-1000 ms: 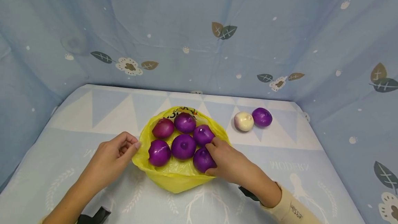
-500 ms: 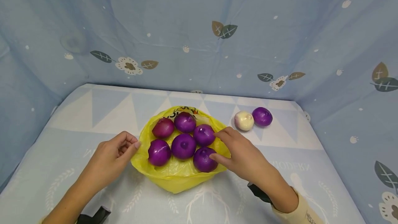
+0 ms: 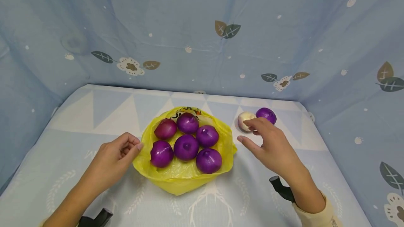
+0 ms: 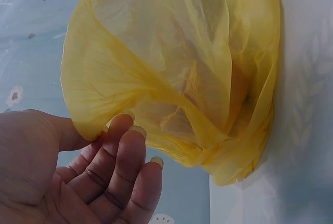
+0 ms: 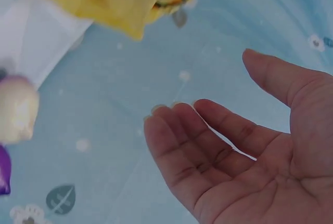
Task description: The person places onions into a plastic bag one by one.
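A yellow plastic bag (image 3: 175,185) stands with its mouth spread wide, several purple onions (image 3: 186,148) showing inside. My left hand (image 3: 115,158) pinches the bag's left rim between thumb and fingers, which the left wrist view shows close up at the bag's edge (image 4: 83,94). Right of the bag, my right hand (image 3: 274,146) holds nothing, its thumb and fingers apart. In the head view its fingertips overlap a pale onion (image 3: 244,120) on the table. Behind that hand, a purple onion (image 3: 266,114) sits beside the pale one, partly covered.
The table (image 3: 101,122) has a pale blue and white patterned cover. A blue patterned curtain (image 3: 189,16) hangs along its back and sides. Black camera mounts (image 3: 284,189) are strapped at both wrists.
My right hand has let go of an onion inside the bag and moved right, over to the pale onion. The bag's right rim has sprung outward. My left hand stays put.
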